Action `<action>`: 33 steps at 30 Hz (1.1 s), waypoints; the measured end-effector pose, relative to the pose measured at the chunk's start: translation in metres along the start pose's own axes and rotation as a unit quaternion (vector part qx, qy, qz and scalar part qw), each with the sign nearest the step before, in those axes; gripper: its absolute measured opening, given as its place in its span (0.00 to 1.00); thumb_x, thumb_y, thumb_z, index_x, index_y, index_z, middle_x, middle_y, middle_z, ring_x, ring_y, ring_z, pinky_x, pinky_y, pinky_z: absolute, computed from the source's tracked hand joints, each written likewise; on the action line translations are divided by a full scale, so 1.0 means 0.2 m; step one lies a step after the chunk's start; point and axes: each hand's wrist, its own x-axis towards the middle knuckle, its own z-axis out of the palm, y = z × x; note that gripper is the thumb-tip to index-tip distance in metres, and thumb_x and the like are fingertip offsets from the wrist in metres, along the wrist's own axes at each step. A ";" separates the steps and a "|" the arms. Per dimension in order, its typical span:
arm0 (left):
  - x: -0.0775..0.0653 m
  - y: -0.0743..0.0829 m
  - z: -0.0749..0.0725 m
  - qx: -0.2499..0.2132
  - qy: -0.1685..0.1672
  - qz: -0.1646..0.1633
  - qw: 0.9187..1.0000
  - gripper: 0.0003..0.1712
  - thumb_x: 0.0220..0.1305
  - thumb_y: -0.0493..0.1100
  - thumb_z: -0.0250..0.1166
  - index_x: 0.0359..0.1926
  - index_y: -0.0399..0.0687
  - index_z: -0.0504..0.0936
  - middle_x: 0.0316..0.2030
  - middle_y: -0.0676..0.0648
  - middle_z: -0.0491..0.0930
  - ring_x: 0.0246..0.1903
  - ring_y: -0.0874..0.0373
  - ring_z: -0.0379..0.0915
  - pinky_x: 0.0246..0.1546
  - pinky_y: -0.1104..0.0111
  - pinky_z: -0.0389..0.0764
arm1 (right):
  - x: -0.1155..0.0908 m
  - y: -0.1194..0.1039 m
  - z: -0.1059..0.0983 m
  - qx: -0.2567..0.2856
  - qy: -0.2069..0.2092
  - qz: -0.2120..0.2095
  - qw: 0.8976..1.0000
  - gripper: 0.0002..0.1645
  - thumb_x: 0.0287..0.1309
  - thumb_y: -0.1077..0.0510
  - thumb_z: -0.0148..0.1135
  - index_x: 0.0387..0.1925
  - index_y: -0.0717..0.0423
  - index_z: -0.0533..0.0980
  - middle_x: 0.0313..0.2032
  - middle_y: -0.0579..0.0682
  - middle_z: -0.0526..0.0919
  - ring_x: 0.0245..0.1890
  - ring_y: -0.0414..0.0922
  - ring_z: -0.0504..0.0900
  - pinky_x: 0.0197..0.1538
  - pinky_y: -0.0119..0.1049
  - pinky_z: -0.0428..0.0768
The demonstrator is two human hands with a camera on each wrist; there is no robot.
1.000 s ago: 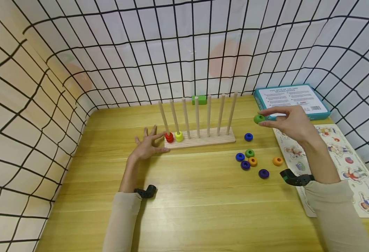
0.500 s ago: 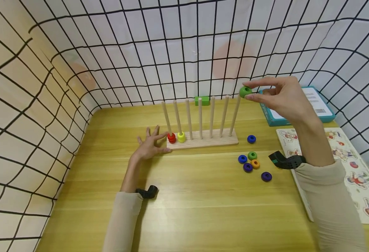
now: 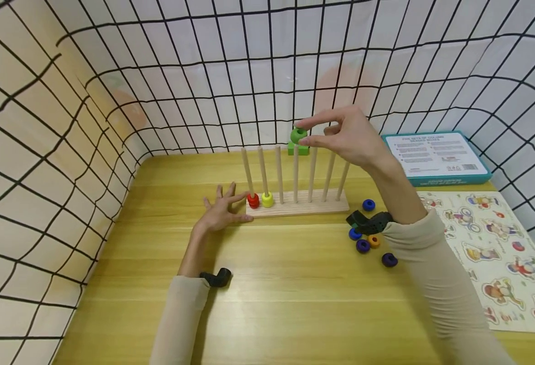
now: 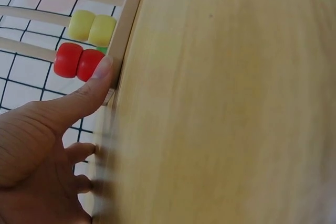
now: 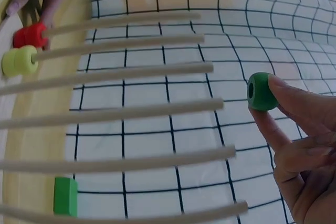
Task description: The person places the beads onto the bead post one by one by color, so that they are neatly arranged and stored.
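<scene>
My right hand (image 3: 356, 137) pinches a green bead (image 3: 298, 135) between thumb and index finger. The bead is above the tops of the middle pegs; in the right wrist view, the same green bead (image 5: 262, 92) is apart from the peg tips, its hole facing them. My left hand (image 3: 219, 212) holds the left end of the pegged wooden base (image 3: 310, 204), thumb at the front and index finger behind. Two red beads (image 4: 76, 61) are on the leftmost peg and two yellow beads (image 4: 92, 27) on the one beside it. The other pegs carry no beads.
Right of the base lie loose beads: blue (image 3: 368, 205), orange (image 3: 374, 241) and purple (image 3: 389, 260), some partly behind the right wrist camera. A green block (image 3: 291, 148) stands behind the pegs. A teal box (image 3: 438, 157) and a picture board (image 3: 491, 253) are on the right.
My right hand has carried the green bead leftward and up, from beside the teal box to above the middle pegs. The left hand stays at the base's end.
</scene>
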 end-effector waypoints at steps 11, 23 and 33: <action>0.02 0.00 0.00 0.001 -0.001 0.001 1.000 0.45 0.65 0.54 0.73 0.78 0.56 0.64 0.84 0.39 0.32 0.80 0.32 0.11 0.67 0.27 0.10 | 0.10 -0.02 0.14 -0.027 -0.032 0.041 0.998 0.18 0.62 0.56 0.74 0.54 0.49 0.87 0.59 0.49 0.87 0.28 0.41 0.81 0.28 0.30 0.68; 0.01 0.00 0.00 0.013 -0.003 0.001 1.000 0.45 0.65 0.54 0.72 0.79 0.55 0.63 0.84 0.38 0.32 0.79 0.31 0.11 0.66 0.26 0.11 | 0.11 -0.03 0.17 -0.064 -0.049 0.054 0.995 0.18 0.63 0.57 0.73 0.54 0.49 0.86 0.61 0.50 0.85 0.51 0.49 0.86 0.47 0.37 0.81; 0.02 0.00 0.01 0.011 -0.005 -0.004 1.000 0.46 0.65 0.55 0.73 0.79 0.56 0.63 0.84 0.40 0.31 0.80 0.33 0.11 0.67 0.27 0.11 | 0.10 -0.02 0.17 -0.074 -0.045 0.064 0.994 0.16 0.64 0.55 0.72 0.54 0.48 0.86 0.63 0.48 0.84 0.48 0.50 0.88 0.43 0.35 0.82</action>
